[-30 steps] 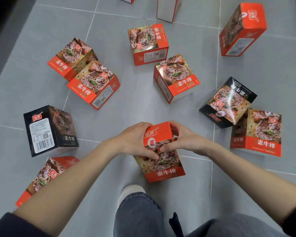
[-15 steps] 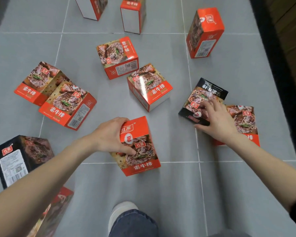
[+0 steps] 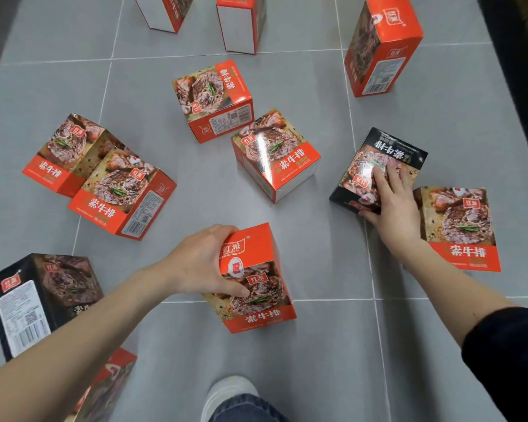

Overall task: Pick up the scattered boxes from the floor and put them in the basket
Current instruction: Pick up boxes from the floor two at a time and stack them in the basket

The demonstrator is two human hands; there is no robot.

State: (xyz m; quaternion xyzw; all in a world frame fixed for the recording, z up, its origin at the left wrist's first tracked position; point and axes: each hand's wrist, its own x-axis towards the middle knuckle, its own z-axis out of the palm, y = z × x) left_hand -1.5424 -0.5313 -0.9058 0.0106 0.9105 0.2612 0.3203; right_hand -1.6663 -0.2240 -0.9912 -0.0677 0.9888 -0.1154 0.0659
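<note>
Flat box (image 3: pixel 461 222), perhaps against black box (image 3: pixel 389 147)

Orange box (image 3: pixel 275 153): 10. Black box (image 3: pixel 390 147): 2. Hand (image 3: pixel 201 263): 2.

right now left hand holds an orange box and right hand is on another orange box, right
No. The head view shows the right hand on a black box, not an orange one; the left hand does hold an orange box.
</note>
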